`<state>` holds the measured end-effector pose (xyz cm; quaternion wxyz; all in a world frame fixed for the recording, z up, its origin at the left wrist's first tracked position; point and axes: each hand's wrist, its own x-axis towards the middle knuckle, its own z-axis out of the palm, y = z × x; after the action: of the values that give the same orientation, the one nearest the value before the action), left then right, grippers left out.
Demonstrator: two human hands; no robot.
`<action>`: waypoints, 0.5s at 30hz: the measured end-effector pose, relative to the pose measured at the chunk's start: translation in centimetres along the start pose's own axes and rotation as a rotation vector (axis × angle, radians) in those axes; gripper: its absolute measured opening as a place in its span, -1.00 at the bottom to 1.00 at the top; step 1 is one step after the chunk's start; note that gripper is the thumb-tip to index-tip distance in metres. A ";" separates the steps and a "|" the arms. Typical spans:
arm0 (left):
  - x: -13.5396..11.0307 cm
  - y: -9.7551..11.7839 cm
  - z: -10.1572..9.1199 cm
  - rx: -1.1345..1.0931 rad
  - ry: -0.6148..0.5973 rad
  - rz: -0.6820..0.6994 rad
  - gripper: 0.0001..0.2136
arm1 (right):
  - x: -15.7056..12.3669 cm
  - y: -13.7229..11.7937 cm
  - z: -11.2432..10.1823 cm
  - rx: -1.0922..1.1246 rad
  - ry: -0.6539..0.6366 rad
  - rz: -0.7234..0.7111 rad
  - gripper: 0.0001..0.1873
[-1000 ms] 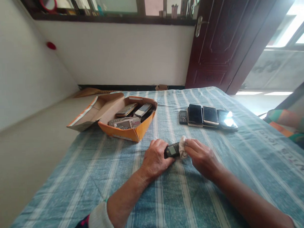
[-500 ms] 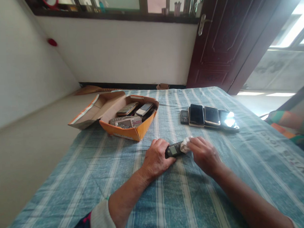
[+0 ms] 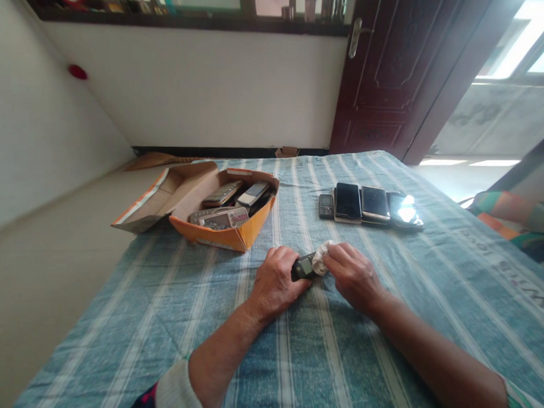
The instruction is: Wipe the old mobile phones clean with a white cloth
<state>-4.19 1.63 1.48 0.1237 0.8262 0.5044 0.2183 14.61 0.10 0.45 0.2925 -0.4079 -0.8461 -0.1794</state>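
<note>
A dark mobile phone (image 3: 305, 266) with a small grey screen lies on the striped cloth, its left end gripped by my left hand (image 3: 278, 276). My right hand (image 3: 352, 275) pinches a crumpled white cloth (image 3: 321, 259) and presses it on the phone's right part, which hides that end. Beyond my left hand stands an open orange cardboard box (image 3: 258, 227) with several old phones (image 3: 252, 194) inside. Farther right, a small keypad phone (image 3: 326, 206) lies in a row with larger touchscreen phones (image 3: 347, 201).
Blue-and-white striped fabric (image 3: 277, 364) covers the surface under my arms. The box's lid (image 3: 149, 202) is folded out to the left. A dark red door (image 3: 383, 75) and a white wall (image 3: 205, 87) stand behind. Colourful fabric (image 3: 513, 219) shows at the right edge.
The white cloth has moved a little leftward along the phone, nearer its screen, with my right hand. My left hand keeps its grip. The whole view has shifted slightly.
</note>
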 end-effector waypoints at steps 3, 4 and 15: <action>0.0 0.0 0.0 0.001 0.006 0.005 -0.80 | -0.2 -0.6 -0.3 0.015 -0.002 -0.028 -0.66; 0.0 0.0 0.0 -0.004 0.012 0.004 -0.81 | -0.2 -1.0 -0.4 0.029 -0.010 -0.056 -0.67; 0.1 0.2 -0.3 0.027 -0.008 0.006 -0.78 | 0.1 0.5 0.2 -0.053 -0.030 0.039 -0.67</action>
<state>-4.15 1.66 1.80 0.1140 0.8302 0.5044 0.2084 14.87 0.58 0.44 0.2723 -0.4344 -0.8373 -0.1899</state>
